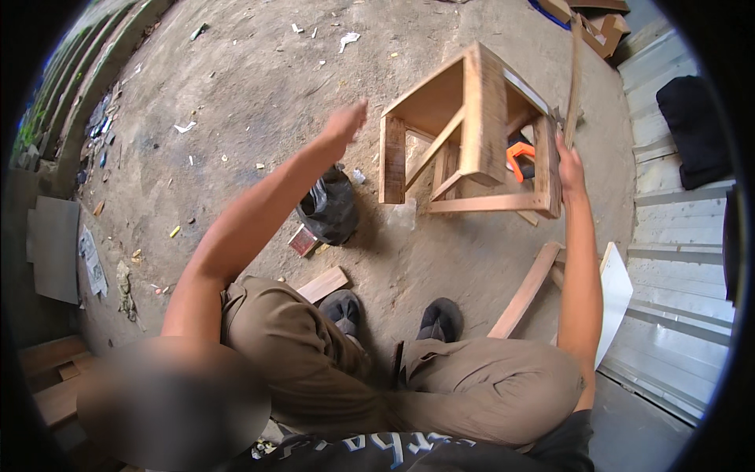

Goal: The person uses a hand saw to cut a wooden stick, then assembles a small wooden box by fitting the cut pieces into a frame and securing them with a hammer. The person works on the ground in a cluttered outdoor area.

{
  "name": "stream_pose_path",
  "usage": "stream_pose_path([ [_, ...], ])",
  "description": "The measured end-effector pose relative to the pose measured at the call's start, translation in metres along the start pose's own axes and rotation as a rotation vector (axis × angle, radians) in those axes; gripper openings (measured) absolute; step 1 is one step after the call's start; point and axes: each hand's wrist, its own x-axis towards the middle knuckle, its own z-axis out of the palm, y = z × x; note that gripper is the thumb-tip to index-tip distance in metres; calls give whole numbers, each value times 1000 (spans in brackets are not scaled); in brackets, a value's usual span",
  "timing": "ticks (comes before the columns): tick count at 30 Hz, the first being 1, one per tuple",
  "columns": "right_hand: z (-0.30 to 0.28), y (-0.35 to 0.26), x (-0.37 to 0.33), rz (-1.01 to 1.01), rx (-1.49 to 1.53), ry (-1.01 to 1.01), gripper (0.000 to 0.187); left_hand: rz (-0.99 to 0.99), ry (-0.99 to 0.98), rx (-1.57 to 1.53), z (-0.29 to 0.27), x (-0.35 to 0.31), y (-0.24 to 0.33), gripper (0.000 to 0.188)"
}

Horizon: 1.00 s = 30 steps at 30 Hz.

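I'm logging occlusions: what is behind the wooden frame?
Through the wooden frame, an orange object and concrete floor show; anything behind its solid boards is covered.

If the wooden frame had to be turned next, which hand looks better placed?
Probably the right hand: it is up against the right side of the wooden frame. The left hand is out to the frame's left, with a visible gap between them.

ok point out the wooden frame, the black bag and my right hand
Wooden frame (484, 118): head view, on its broad middle plank
Black bag (335, 216): head view, on its side
Right hand (572, 167): head view, on its middle
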Motion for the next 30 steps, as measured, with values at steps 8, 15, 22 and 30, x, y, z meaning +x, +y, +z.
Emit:
stream_pose_path([
  [8, -34, 27, -20, 20, 31, 61, 55, -260, -273, -281, 74, -5, -85, 82],
  [15, -49, 37, -42, -35, 14, 88, 57, -179, -152, -262, 93, -13, -75, 88],
  [22, -34, 21, -46, -114, -42, 98, 57, 118, 139, 61, 78, -10, -103, 96],
  [30, -53, 14, -12, -201, 79, -22, 48, 648, 73, 3, 37, 4, -75, 70],
])
